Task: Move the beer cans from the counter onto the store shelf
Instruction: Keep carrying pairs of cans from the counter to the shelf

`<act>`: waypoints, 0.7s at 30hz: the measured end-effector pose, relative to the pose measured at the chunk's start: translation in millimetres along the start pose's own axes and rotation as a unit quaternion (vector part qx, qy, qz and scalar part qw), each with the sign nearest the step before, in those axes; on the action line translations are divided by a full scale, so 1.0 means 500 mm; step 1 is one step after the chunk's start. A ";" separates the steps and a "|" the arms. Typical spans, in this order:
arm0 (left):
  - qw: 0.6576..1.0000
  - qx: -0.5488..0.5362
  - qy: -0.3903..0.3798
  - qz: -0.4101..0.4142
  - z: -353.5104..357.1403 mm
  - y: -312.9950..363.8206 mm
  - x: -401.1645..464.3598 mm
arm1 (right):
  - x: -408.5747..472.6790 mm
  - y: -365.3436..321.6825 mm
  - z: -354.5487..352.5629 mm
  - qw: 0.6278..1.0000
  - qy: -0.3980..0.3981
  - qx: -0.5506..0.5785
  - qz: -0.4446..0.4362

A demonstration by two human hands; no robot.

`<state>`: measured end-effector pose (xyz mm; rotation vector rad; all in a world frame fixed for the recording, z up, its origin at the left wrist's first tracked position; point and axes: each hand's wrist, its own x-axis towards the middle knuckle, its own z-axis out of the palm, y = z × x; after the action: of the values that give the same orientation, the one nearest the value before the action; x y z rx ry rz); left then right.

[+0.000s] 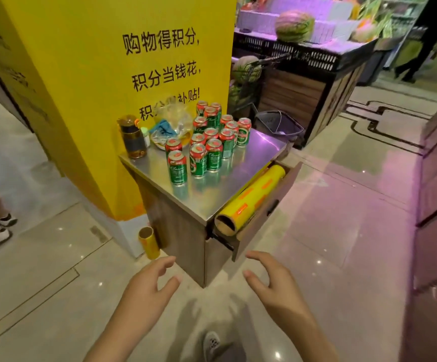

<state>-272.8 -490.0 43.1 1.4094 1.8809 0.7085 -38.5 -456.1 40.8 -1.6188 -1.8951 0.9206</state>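
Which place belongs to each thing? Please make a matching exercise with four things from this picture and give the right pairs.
Things:
1. beer cans
2. large yellow roll
3. small yellow roll
4. dark bottle

Places:
A. standing on the floor beside the counter
B. lying in the open drawer
C. grouped upright on the steel counter top
D. at the counter's left edge, next to the yellow pillar

Pairs: 1-C, 2-B, 3-A, 4-D

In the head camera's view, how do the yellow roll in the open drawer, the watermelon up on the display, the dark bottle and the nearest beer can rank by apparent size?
1. Yellow roll
2. Watermelon, though farther off, so its true rank is unsure
3. Dark bottle
4. Nearest beer can, close to the bottle in looks
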 end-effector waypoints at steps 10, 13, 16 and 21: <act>1.000 0.020 -0.002 0.022 0.067 0.132 0.316 | 0.287 0.102 -0.109 0.999 -0.017 -0.027 -0.004; 0.999 0.023 -0.001 0.023 0.087 0.175 0.381 | 0.370 0.121 -0.122 0.999 -0.047 -0.023 0.001; 1.000 0.013 0.021 0.009 0.097 0.190 0.441 | 0.473 0.130 -0.111 0.996 -0.086 -0.013 -0.007; 0.993 -0.029 0.078 -0.078 0.078 0.152 0.529 | 0.660 0.123 -0.085 0.988 -0.142 -0.024 -0.048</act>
<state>-247.1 -213.7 25.3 1.1856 2.0478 0.8090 -28.1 -120.1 1.2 -1.4697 -2.1805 1.1213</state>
